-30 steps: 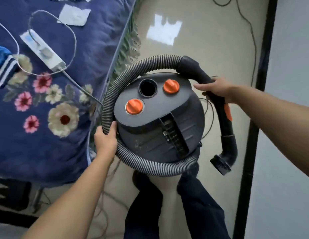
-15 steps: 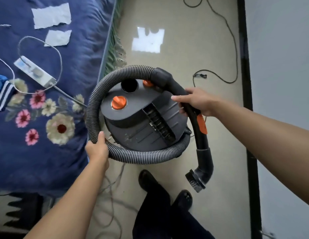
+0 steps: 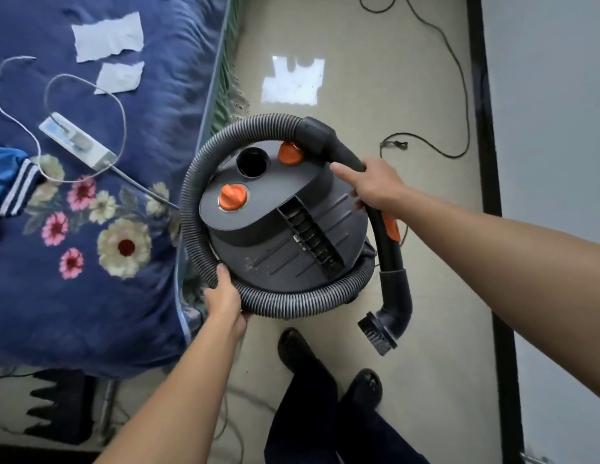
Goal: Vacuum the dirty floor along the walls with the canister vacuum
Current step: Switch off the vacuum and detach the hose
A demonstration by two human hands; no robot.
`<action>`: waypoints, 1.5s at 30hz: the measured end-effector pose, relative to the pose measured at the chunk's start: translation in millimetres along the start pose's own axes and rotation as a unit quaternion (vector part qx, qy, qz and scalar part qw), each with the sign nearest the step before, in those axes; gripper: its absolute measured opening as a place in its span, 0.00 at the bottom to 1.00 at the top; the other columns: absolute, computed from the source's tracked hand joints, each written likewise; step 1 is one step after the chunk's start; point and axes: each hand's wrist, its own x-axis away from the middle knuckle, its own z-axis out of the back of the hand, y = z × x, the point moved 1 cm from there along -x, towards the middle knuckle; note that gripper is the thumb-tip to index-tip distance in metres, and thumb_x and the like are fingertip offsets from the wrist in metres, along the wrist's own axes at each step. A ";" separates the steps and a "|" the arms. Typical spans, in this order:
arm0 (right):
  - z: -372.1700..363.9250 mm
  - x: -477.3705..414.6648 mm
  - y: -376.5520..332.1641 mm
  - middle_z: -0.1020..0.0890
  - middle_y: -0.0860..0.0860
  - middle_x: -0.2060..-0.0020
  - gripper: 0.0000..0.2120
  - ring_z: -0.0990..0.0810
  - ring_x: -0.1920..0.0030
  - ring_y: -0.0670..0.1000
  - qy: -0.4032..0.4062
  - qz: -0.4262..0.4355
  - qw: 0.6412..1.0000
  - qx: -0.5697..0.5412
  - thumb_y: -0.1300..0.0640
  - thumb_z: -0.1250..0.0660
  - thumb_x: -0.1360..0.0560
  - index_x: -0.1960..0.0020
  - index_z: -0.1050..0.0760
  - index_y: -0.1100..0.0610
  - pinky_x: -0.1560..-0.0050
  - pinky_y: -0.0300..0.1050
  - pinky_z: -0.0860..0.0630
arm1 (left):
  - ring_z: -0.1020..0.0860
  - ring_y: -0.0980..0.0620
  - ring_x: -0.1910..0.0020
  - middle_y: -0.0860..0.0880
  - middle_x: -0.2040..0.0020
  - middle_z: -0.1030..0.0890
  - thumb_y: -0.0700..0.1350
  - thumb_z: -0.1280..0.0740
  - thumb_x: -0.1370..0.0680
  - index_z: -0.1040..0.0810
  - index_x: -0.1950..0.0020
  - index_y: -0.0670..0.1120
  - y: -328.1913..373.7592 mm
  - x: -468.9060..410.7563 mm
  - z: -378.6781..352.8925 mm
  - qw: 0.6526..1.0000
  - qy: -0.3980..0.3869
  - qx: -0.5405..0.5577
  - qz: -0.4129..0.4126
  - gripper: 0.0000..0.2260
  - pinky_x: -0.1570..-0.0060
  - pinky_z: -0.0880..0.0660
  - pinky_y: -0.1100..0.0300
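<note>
Dust specks marked the dark grey canister vacuum [image 3: 285, 242], which was between your hands with its ribbed hose [image 3: 190, 202] looped around it. Your left hand [image 3: 224, 298] gripped the hose's near curve; your right hand [image 3: 375, 187] curled round the black wand [image 3: 390, 254], forefinger stretched out. Two orange knobs [image 3: 232, 196] and one round port [image 3: 252, 162] sat on top. A flowered bed [image 3: 90, 262] lay left of your left hand; one black cable [image 3: 457, 78] trailed beyond your right, near the wall [image 3: 559, 128].

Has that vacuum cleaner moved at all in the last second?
Yes. The canister vacuum has shifted left, away from the black baseboard and closer to the bed.
</note>
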 end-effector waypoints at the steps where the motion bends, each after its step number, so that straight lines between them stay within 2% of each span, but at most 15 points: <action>1: 0.3 -6.2 -3.3 0.18 0.54 0.65 0.25 0.15 0.64 0.56 0.004 -0.008 1.000 -0.003 0.32 0.33 0.28 0.53 0.27 0.55 0.51 0.56 0.18 | 0.25 0.40 0.40 0.47 0.33 0.31 0.60 0.37 0.23 0.44 0.24 0.46 4.7 -6.0 -1.4 1.000 0.010 -0.003 -0.022 0.34 0.45 0.25 0.38; 4: 3.7 -27.2 -23.7 0.18 0.56 0.61 0.28 0.15 0.56 0.60 0.018 -0.033 0.999 -0.012 0.31 0.28 0.34 0.54 0.26 0.56 0.48 0.59 0.18 | 0.26 0.40 0.37 0.46 0.30 0.31 0.62 0.37 0.26 0.41 0.25 0.47 17.8 -18.0 0.5 0.997 0.014 -0.047 -0.064 0.35 0.42 0.26 0.38; 7: 8.2 -42.5 -42.5 0.17 0.56 0.55 0.34 0.17 0.55 0.59 0.027 -0.048 0.998 -0.016 0.31 0.27 0.38 0.48 0.23 0.60 0.47 0.56 0.19 | 0.22 0.41 0.47 0.44 0.39 0.25 0.54 0.38 0.20 0.38 0.29 0.44 16.2 -24.1 6.1 0.999 -0.017 -0.044 -0.025 0.24 0.51 0.22 0.40; 11: 19.3 -35.0 -22.0 0.19 0.52 0.57 0.24 0.18 0.55 0.55 0.012 -0.007 0.998 0.067 0.33 0.30 0.31 0.56 0.25 0.54 0.49 0.50 0.22 | 0.21 0.39 0.52 0.41 0.40 0.23 0.50 0.38 0.19 0.32 0.33 0.42 0.6 -33.5 18.4 0.997 -0.055 -0.033 0.053 0.19 0.61 0.22 0.41; 14: 27.8 -28.0 13.2 0.21 0.54 0.59 0.19 0.17 0.61 0.55 -0.022 -0.016 0.999 0.046 0.36 0.30 0.28 0.57 0.27 0.51 0.51 0.54 0.20 | 0.21 0.39 0.51 0.41 0.40 0.23 0.50 0.39 0.19 0.34 0.31 0.43 -10.3 -36.2 15.1 0.997 -0.049 0.003 0.066 0.19 0.54 0.22 0.37; 17: 27.4 -22.0 27.2 0.19 0.59 0.54 0.22 0.17 0.63 0.56 -0.074 -0.057 0.995 -0.020 0.39 0.30 0.26 0.42 0.24 0.55 0.58 0.51 0.19 | 0.23 0.41 0.42 0.44 0.35 0.26 0.54 0.38 0.20 0.38 0.28 0.45 -22.1 -29.5 -0.6 1.000 0.006 0.010 0.020 0.24 0.42 0.26 0.38; 19: 24.1 -23.9 20.0 0.18 0.58 0.53 0.22 0.16 0.62 0.56 -0.048 -0.033 0.994 -0.088 0.43 0.29 0.25 0.40 0.25 0.58 0.62 0.49 0.20 | 0.24 0.42 0.41 0.45 0.35 0.27 0.55 0.39 0.21 0.37 0.30 0.45 -32.2 -19.0 -9.3 1.000 0.022 0.003 -0.009 0.24 0.40 0.26 0.40; 21: 24.7 -33.0 6.0 0.16 0.57 0.53 0.24 0.15 0.61 0.55 0.022 0.011 0.994 -0.102 0.45 0.26 0.28 0.39 0.26 0.57 0.62 0.49 0.21 | 0.23 0.42 0.47 0.44 0.42 0.25 0.52 0.39 0.19 0.34 0.34 0.44 -44.4 -11.5 -11.0 0.999 0.018 0.020 0.037 0.18 0.46 0.24 0.40; 25: 37.8 -48.7 -16.8 0.18 0.51 0.58 0.25 0.17 0.58 0.53 0.006 0.022 0.989 0.145 0.33 0.29 0.33 0.46 0.25 0.50 0.54 0.49 0.22 | 0.23 0.42 0.59 0.40 0.49 0.23 0.48 0.39 0.19 0.31 0.41 0.42 -53.0 -8.5 3.7 0.992 -0.029 -0.007 0.122 0.11 0.56 0.25 0.44; 29: 54.7 -65.3 -15.9 0.20 0.53 0.55 0.22 0.22 0.54 0.57 0.068 -0.008 0.954 0.293 0.36 0.33 0.28 0.45 0.24 0.52 0.57 0.47 0.29 | 0.23 0.43 0.61 0.41 0.59 0.23 0.39 0.35 0.22 0.29 0.45 0.42 -51.2 -7.3 4.4 0.987 -0.079 -0.019 0.138 0.07 0.59 0.24 0.47; 34: 42.5 -83.2 10.6 0.19 0.55 0.53 0.16 0.19 0.62 0.53 -0.010 -0.089 0.994 0.060 0.50 0.33 0.21 0.37 0.25 0.57 0.64 0.45 0.23 | 0.22 0.44 0.60 0.42 0.59 0.21 0.33 0.33 0.26 0.26 0.53 0.44 -64.4 13.6 -12.8 0.974 -0.149 0.036 0.169 0.07 0.67 0.20 0.47; 37: 22.3 -67.8 38.5 0.22 0.54 0.55 0.12 0.20 0.65 0.50 -0.015 -0.120 0.990 -0.072 0.53 0.34 0.20 0.40 0.25 0.58 0.69 0.42 0.24 | 0.20 0.40 0.50 0.38 0.48 0.19 0.31 0.31 0.28 0.25 0.44 0.39 -76.2 17.1 -17.8 0.963 -0.163 0.104 0.188 0.14 0.56 0.21 0.38; 40: -0.7 -32.2 81.0 0.19 0.54 0.55 0.08 0.22 0.63 0.51 0.072 -0.151 0.982 -0.092 0.52 0.33 0.22 0.56 0.24 0.54 0.65 0.44 0.25 | 0.21 0.38 0.44 0.36 0.43 0.20 0.31 0.32 0.28 0.26 0.39 0.36 -76.9 20.5 -22.9 0.956 -0.154 0.153 0.197 0.18 0.51 0.23 0.37; 43: -17.0 21.7 124.0 0.17 0.55 0.51 0.14 0.23 0.55 0.54 0.196 -0.223 0.953 -0.057 0.48 0.34 0.23 0.49 0.21 0.58 0.52 0.47 0.27 | 0.21 0.40 0.48 0.38 0.48 0.20 0.31 0.34 0.26 0.24 0.46 0.38 -71.4 36.0 -30.4 0.940 -0.174 0.200 0.216 0.10 0.59 0.21 0.40; 45: -37.2 57.0 139.2 0.18 0.56 0.49 0.20 0.23 0.55 0.54 0.202 -0.293 0.919 -0.166 0.45 0.36 0.21 0.43 0.22 0.62 0.49 0.53 0.22 | 0.21 0.40 0.49 0.38 0.48 0.20 0.31 0.35 0.26 0.24 0.48 0.39 -76.2 41.4 -35.5 0.935 -0.180 0.206 0.227 0.08 0.62 0.21 0.40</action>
